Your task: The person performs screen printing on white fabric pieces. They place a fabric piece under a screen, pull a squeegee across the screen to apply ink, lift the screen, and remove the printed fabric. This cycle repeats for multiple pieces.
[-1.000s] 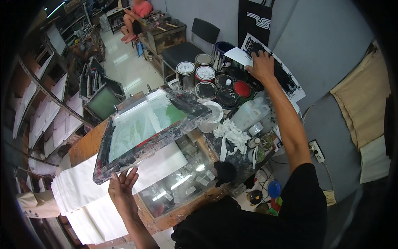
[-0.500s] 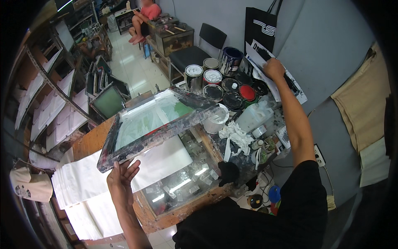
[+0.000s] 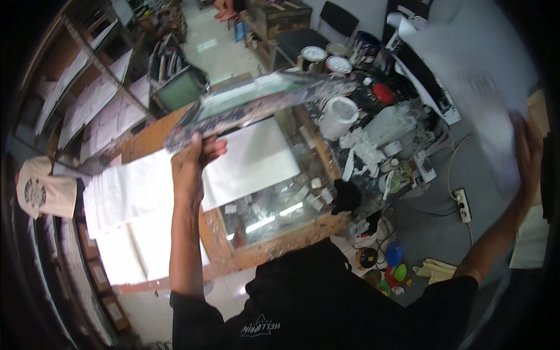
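My left hand (image 3: 195,156) props up the near corner of a paint-smeared screen printing frame (image 3: 262,109), thumb against its edge and fingers curled beneath. The frame is tilted, raised above the table at this end. Its mesh is pale green and streaked with white. Underneath, a long white fabric piece (image 3: 251,160) lies over a glass panel (image 3: 262,216) set in the wooden table. Far out on the right, my right hand (image 3: 528,154) grips a whitish sheet (image 3: 487,111), smeared by motion, in front of the grey wall.
Paint cans (image 3: 314,55), a white tub (image 3: 338,116), a crumpled white rag (image 3: 361,149) and a plastic jug (image 3: 391,122) crowd the table's right side. Printed sheets (image 3: 420,81) lean by the wall. A power strip (image 3: 462,204) hangs there. Racks (image 3: 105,76) stand left; another person's legs show behind.
My right hand has come away from the leaning sheets and swung right with a sheet in it. My left hand still holds up the frame's corner. The view has shifted.
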Motion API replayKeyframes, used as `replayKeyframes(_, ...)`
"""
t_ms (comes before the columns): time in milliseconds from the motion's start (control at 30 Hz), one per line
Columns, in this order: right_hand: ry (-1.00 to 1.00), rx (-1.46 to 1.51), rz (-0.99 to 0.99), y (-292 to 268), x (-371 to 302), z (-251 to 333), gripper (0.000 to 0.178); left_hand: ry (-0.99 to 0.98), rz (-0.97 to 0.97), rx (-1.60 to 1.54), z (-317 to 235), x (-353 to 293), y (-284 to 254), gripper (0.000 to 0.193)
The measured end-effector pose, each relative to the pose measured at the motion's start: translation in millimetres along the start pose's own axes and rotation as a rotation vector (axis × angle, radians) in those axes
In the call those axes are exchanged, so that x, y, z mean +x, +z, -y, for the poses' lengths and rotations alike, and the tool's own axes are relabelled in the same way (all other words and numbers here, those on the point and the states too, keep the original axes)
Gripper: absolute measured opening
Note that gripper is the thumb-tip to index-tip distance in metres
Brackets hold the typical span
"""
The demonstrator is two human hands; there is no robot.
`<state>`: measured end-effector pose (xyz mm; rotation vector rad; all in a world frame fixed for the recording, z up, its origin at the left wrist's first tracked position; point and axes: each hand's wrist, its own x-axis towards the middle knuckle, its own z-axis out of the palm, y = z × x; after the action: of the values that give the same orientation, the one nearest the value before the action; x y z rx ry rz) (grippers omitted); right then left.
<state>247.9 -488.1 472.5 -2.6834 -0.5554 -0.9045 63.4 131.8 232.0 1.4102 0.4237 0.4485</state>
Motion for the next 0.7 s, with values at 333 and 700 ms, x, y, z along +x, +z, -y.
replayKeyframes(333,-0.13,0.636,0.779,202.2,-111.3,208.7,0.02,-0.056,0.098,0.063,-10.8,27.4,-12.1,0.047)
replayKeyframes(700,0.136,0.692,0.64,580.7,-164.0,305.9,0.036,-0.065,-0.014,0.167,-20.1,15.8,-5.5,0.053)
